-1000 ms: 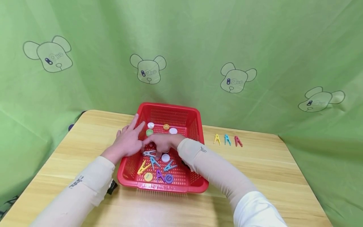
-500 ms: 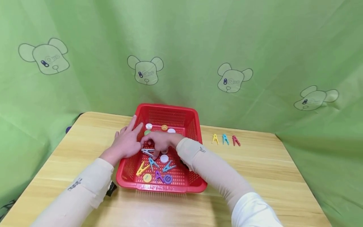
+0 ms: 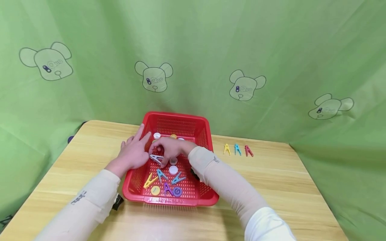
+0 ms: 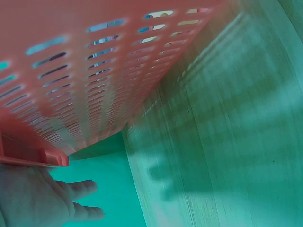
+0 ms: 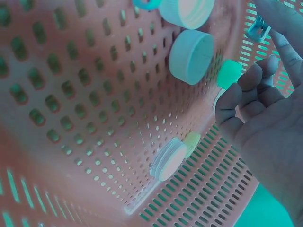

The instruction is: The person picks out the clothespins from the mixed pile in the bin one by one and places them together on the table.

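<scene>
green cloth (image 3: 196, 40) printed with cartoon animal faces (image 3: 154, 80) is hanging behind a wooden table (image 3: 256, 177), and a red basket (image 3: 172, 201) is standing near its far edge. the left hand (image 3: 132, 154) is resting on the basket's left side, fingers stretched. inside the basket the right hand (image 3: 172, 147) is pinching a grey clothespin (image 3: 153, 156) near scattered caps (image 3: 173, 170). to the right, three clothespins (image 3: 237, 147) are lying on the wood.

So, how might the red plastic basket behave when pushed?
The red plastic basket is probably light for its size, given its perforated walls. Its moulded rim suggests stiffness. The loose yellow clothespin and purple bottle cap inside may slide when it moves.
</scene>
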Available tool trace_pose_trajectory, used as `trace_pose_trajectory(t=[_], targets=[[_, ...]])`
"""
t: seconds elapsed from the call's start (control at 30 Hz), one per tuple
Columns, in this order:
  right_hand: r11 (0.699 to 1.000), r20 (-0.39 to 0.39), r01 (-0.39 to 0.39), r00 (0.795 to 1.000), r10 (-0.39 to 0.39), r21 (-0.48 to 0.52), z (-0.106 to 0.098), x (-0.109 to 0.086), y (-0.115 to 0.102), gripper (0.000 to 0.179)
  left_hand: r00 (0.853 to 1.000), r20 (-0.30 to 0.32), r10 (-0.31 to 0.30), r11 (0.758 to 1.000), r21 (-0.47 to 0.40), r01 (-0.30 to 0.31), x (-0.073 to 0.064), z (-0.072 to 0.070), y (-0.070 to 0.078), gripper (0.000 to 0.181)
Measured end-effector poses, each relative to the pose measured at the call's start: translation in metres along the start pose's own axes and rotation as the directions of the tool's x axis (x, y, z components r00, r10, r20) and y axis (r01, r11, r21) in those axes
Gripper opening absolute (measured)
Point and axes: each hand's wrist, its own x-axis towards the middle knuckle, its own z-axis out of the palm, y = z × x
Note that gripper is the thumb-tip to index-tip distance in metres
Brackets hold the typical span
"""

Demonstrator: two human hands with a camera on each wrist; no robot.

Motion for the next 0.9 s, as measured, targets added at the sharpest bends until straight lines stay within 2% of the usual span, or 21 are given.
trace_pose_trajectory(t=[0.13, 0.33, 0.67, 0.9], targets=[[1.0, -0.015, 0.006, 1.0, -0.005, 0.013, -0.003, -0.001, 0.0, 0.052, 1.0, 0.006, -0.005, 1.0, -0.002, 0.005, 0.001, 0.0, 0.0, 0.077], [0.999, -0.03, 0.006, 1.0, -0.004, 0.054, -0.009, -0.008, -0.003, 0.05, 1.0, 0.008, 0.001, 1.0, -0.004, -0.001, 0.0, -0.001, 0.001, 0.075], [0.986, -0.097, -0.089, 0.99, 0.104, 0.142, -0.022, -0.026, -0.01, 0.047, 1.0, 0.015, -0.003, 1.0, -0.005, 0.003, -0.001, -0.003, 0.002, 0.076], [0.991, -0.129, -0.053, 0.989, 0.069, 0.124, -0.03, -0.034, -0.014, 0.048, 1.0, 0.019, -0.005, 1.0, -0.014, 0.005, -0.001, -0.003, 0.002, 0.077]])
